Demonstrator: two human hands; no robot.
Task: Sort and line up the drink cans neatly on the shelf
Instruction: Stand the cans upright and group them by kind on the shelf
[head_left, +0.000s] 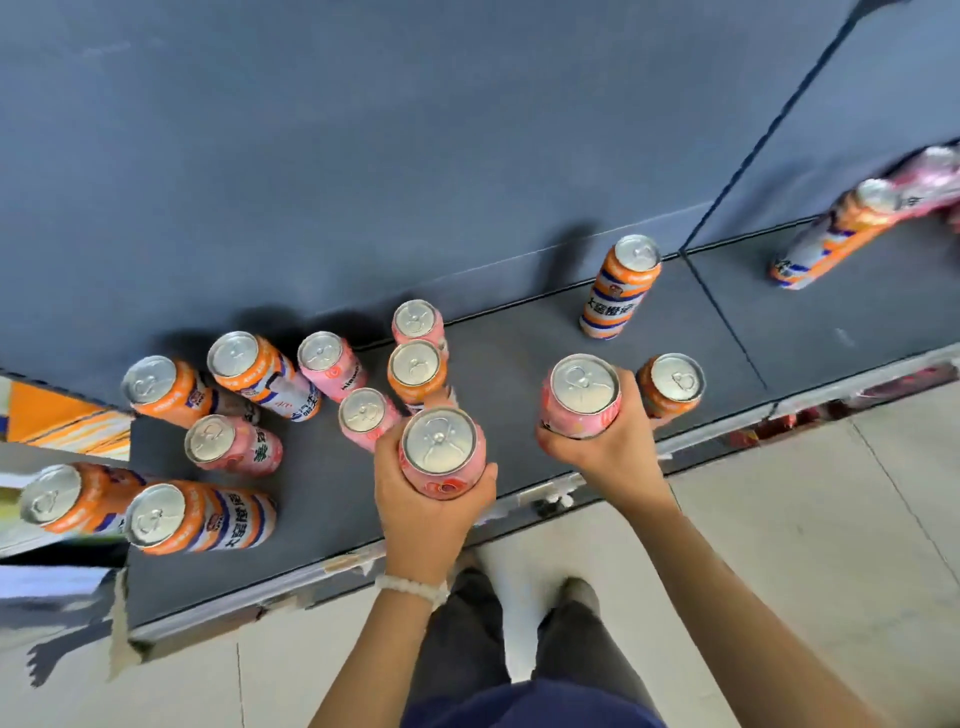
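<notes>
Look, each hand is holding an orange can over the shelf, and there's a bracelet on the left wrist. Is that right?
Not quite. The head view shows pink cans, not orange: the left hand holds one pink can and the right hand holds another pink can. Both are over the shelf, and the white bracelet is on the left wrist.

You can read large dark-blue Chinese characters on the white band of the orange can (618, 291) standing alone; other cans' print is too blurred.
</notes>
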